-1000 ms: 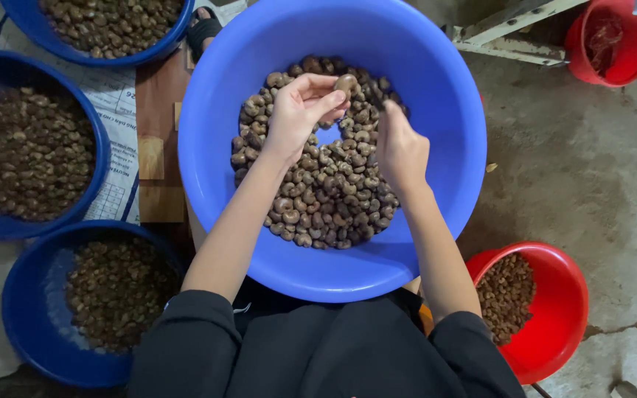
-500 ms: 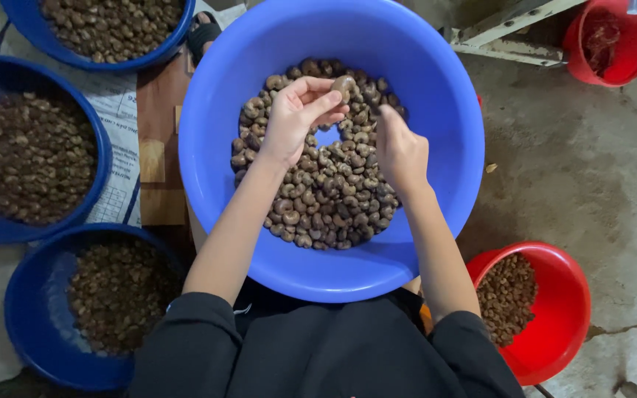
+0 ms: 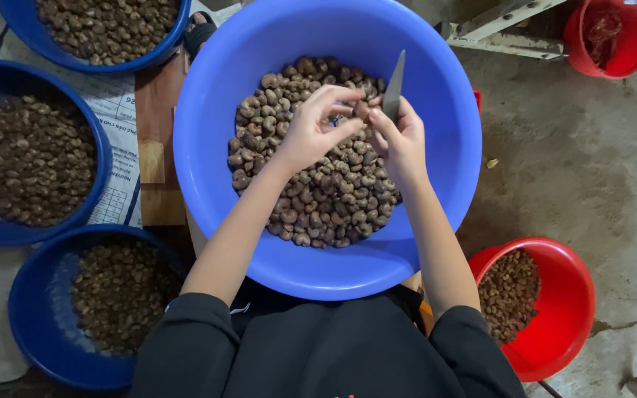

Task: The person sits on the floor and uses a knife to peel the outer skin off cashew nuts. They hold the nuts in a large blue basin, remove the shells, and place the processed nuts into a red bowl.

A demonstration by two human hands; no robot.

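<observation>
Nut (image 3: 361,110): small, light, hard-shelled; left hand (image 3: 311,133) pinches it, right hand (image 3: 401,136) at 3 o'clock grips knife (image 3: 394,88).

A person in a black top, sleeves pushed above the elbows, forearms and hands bare

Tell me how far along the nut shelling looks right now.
Done: sorted nuts fill the dark blue basins and the red bowl. In hand: left hand holds one nut, right hand a knife. Left: the pile in the big blue basin.
</observation>
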